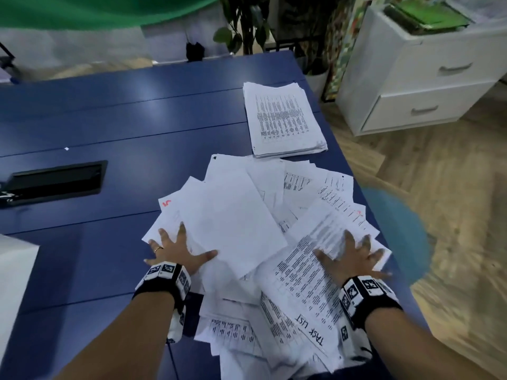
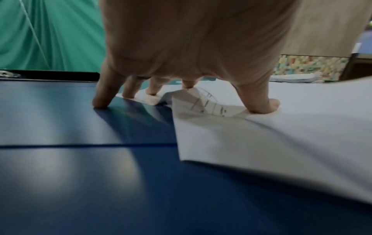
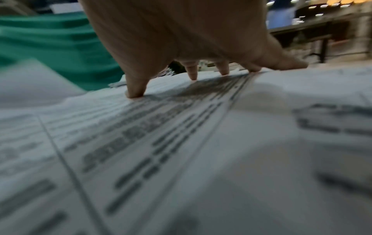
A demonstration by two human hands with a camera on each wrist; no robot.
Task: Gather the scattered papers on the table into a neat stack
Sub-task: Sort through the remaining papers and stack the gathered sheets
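A loose heap of white printed papers [image 1: 263, 223] is spread over the right half of the blue table [image 1: 109, 127], some sheets hanging off the near edge. My left hand [image 1: 178, 250] lies spread flat on the heap's left edge, thumb on a blank sheet [image 2: 281, 135] and little finger on bare table. On the heap's right side my right hand [image 1: 354, 253] presses with splayed, straight fingers [image 3: 135, 89] on a printed sheet [image 3: 161, 135] above one headed "TASK LIST" [image 1: 310, 333]. A squared stack of papers [image 1: 282, 119] sits farther back by the table's right edge.
A black cable hatch [image 1: 55, 179] is set into the table at the left. A white box corner [image 1: 13, 270] stands at the near left. Off the right edge are a white drawer cabinet [image 1: 419, 78], wooden floor and a blue round rug [image 1: 395, 231].
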